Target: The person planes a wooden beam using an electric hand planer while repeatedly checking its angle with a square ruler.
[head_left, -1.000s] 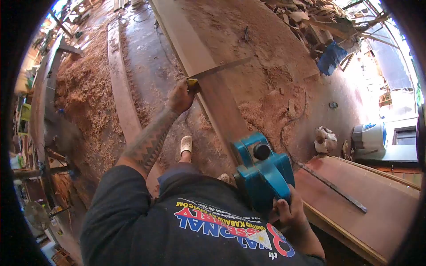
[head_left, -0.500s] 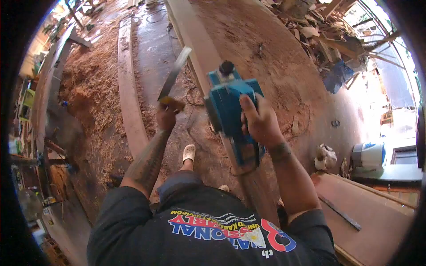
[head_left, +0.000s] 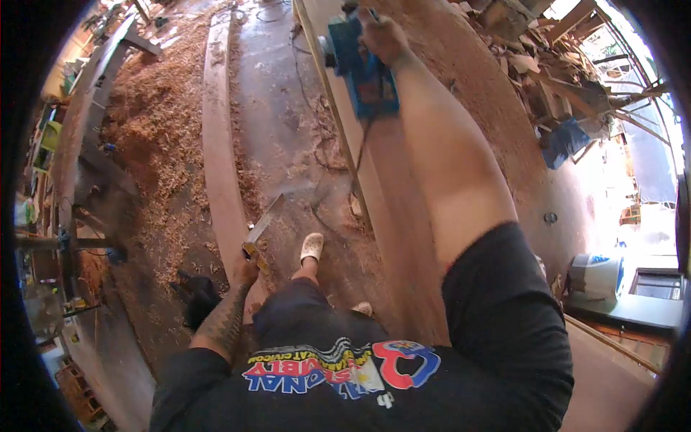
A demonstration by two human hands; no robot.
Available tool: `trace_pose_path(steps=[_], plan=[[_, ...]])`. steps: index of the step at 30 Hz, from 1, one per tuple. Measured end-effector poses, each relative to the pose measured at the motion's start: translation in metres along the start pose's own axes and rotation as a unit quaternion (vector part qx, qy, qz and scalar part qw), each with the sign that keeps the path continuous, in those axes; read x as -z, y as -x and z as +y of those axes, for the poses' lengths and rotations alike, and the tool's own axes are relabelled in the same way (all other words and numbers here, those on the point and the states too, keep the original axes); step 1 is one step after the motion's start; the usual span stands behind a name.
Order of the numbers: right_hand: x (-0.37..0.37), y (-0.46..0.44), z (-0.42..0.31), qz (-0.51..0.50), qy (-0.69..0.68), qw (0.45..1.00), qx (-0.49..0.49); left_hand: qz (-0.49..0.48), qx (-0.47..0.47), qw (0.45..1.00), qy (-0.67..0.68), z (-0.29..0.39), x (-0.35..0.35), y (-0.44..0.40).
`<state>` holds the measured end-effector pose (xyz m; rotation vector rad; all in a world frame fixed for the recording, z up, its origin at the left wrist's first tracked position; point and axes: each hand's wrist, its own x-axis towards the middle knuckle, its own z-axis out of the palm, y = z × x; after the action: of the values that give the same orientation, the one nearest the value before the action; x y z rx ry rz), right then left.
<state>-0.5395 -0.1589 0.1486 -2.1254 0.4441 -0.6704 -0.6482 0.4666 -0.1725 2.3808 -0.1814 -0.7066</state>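
At the top centre my right hand (head_left: 383, 37) is closed round the handle of a blue power planer (head_left: 363, 72), which is at the far part of a long wooden board (head_left: 403, 216). The planer is slightly blurred, and its cord trails from its near end. Low on the left, my left hand (head_left: 246, 271) grips the yellowish handle of a try square (head_left: 260, 229), whose metal blade points up and to the right. That hand is beside the board, over a narrower plank (head_left: 219, 144) on the floor.
Wood shavings (head_left: 155, 129) cover the floor at the left. Scrap wood (head_left: 554, 79) is heaped at the upper right, near a blue bag (head_left: 565, 142). A white bucket (head_left: 596, 276) stands at the right. A cord (head_left: 327, 162) lies along the board's left side.
My right hand has carried the planer forward along the board to its far part. My left hand has drawn the square back from the board, down and to the left.
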Motion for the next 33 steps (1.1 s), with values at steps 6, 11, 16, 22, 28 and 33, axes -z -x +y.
trace_pose_path(steps=[6, 11, 16, 22, 28, 33], plan=[[0.021, 0.089, -0.061, -0.031, -0.027, 0.988, -0.150, -0.020, -0.169, 0.980, -0.105, -0.045, -0.022, -0.049], [0.082, 0.305, -0.124, -0.021, -0.143, 0.964, -0.221, 0.001, -0.135, 0.990, 0.042, 0.035, -0.006, -0.040], [0.156, 0.512, -0.177, -0.045, -0.176, 0.936, -0.302, 0.113, -0.246, 0.960, 0.070, 0.092, 0.034, -0.034], [0.237, 0.690, -0.217, -0.031, -0.180, 0.921, -0.343, 0.192, -0.578, 0.786, -0.106, 0.158, 0.007, 0.028], [0.261, 0.774, -0.252, 0.004, -0.152, 0.902, -0.404, -0.138, -0.466, 0.871, 0.072, 0.256, -0.075, 0.167], [0.256, 0.820, -0.269, 0.042, -0.128, 0.901, -0.412, -0.139, -0.523, 0.839, 0.045, 0.268, -0.110, 0.186]])
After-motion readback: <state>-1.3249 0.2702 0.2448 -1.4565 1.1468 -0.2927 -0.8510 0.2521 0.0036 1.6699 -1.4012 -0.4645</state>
